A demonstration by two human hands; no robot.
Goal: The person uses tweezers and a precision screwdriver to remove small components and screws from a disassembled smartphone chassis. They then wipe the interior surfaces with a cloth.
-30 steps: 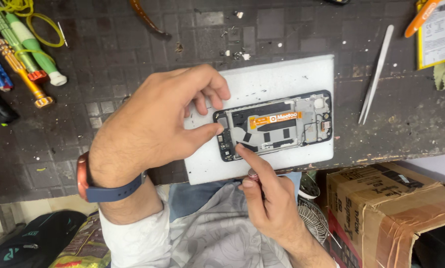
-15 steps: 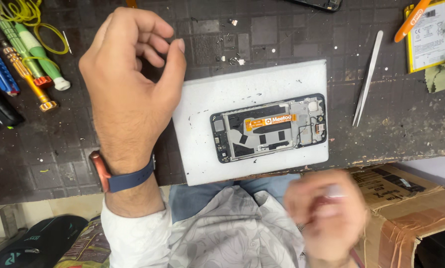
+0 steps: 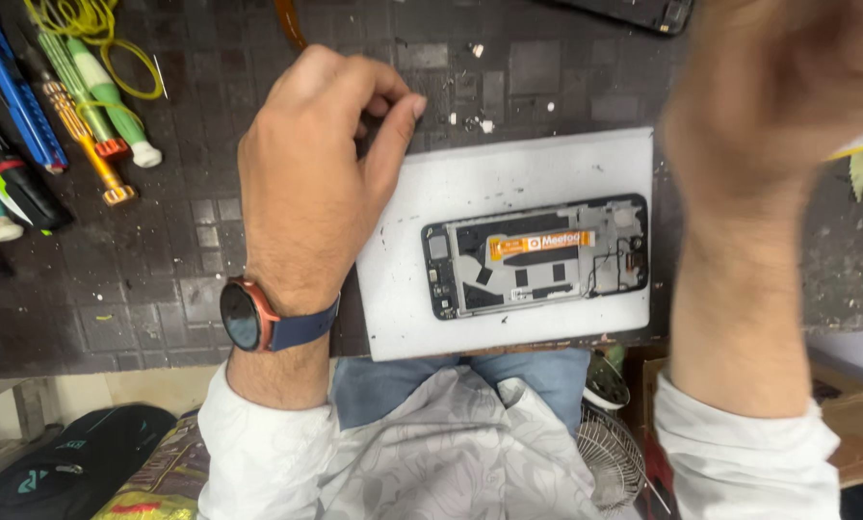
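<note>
Opened phone, back cover off and innards bare, lies untouched on the white mat at centre frame as I watch the left hand hover curled, pinching nothing visible, and the blurred right hand, grip unreadable, upper right; reassembly remains.

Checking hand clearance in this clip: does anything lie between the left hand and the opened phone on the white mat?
Nothing visible does. The left hand hovers curled over the mat's upper-left corner, and only bare mat separates it from the opened phone. The blurred right hand is raised off to the phone's right, not between them.
</note>
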